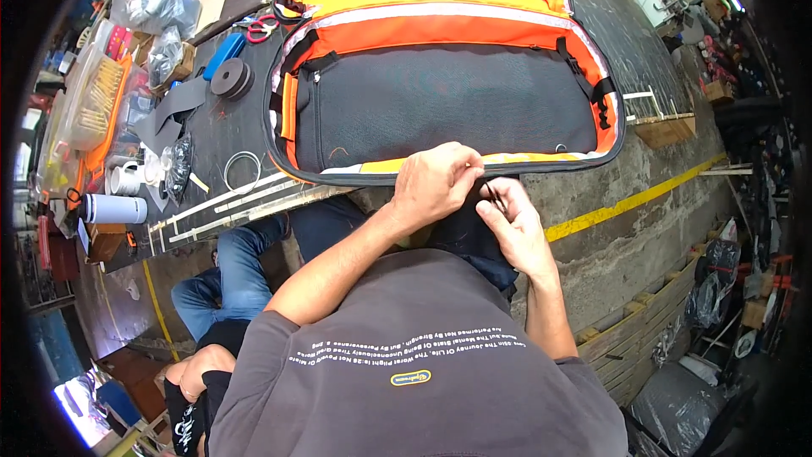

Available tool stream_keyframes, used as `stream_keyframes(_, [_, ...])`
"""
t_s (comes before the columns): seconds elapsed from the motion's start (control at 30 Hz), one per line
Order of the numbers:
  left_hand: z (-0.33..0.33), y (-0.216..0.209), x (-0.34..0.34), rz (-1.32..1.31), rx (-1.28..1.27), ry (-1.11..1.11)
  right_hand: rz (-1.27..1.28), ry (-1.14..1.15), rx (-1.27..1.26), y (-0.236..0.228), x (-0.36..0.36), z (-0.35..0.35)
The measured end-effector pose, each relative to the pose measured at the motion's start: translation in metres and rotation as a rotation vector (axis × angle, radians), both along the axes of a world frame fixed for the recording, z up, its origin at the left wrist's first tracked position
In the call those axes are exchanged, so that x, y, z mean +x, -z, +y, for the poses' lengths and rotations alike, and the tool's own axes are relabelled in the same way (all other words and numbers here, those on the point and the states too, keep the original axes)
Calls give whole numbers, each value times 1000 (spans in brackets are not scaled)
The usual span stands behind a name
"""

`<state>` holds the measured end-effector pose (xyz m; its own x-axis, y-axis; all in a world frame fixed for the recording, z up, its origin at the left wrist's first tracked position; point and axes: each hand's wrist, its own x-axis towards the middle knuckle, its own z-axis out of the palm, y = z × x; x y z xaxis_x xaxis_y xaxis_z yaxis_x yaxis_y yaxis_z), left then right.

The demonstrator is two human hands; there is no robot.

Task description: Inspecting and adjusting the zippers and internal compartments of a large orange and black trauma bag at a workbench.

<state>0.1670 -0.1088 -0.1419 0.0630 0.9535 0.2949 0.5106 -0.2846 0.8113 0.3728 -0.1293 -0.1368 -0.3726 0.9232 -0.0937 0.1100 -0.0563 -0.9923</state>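
Observation:
An open orange bag (pixel 457 89) with a dark grey lining and yellow and silver trim lies on the workbench in front of me, its lid folded back to the far side. My left hand (pixel 434 184) is at the bag's near edge, thumb and forefinger pinched together; whatever is between them is too small to make out. Just right of it, slightly below the rim, my right hand (pixel 518 224) is closed around a small dark tool (pixel 495 198), mostly hidden by the fingers. A short orange thread end (pixel 338 151) shows inside the bag, near its lower left corner.
Left of the bag on the bench (pixel 211 135) are red-handled scissors (pixel 262 30), a roll of dark tape (pixel 232 79), a wire-like ring (pixel 243 172), mugs (pixel 126 178) and plastic boxes (pixel 95 101). Another person's jeans-clad leg (pixel 241 262) is at lower left.

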Motion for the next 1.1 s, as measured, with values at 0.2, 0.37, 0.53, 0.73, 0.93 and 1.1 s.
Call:
stream_keyframes(0.2, [5, -1, -6, -241, -178, 3, -446, 275, 260, -5, 5, 4])
stream_keyframes(0.37, [9, 1, -9, -300, -210, 41, -463, 362, 406, -5, -5, 7])
stream_keyframes(0.53, [9, 2, -10, -327, -318, 68, -377, 349, 358, 2, -12, 8])
stream_keyframes(0.73, [10, 9, -10, -462, -378, 98, -355, 362, 359, 3, -15, 7])
stream_keyframes(0.93, [13, 17, -12, -459, -439, 103, -345, 370, 364, 7, -16, 9])
stream_keyframes(1.1, [15, 14, -13, -429, -470, 121, -333, 369, 366, 8, -16, 10])
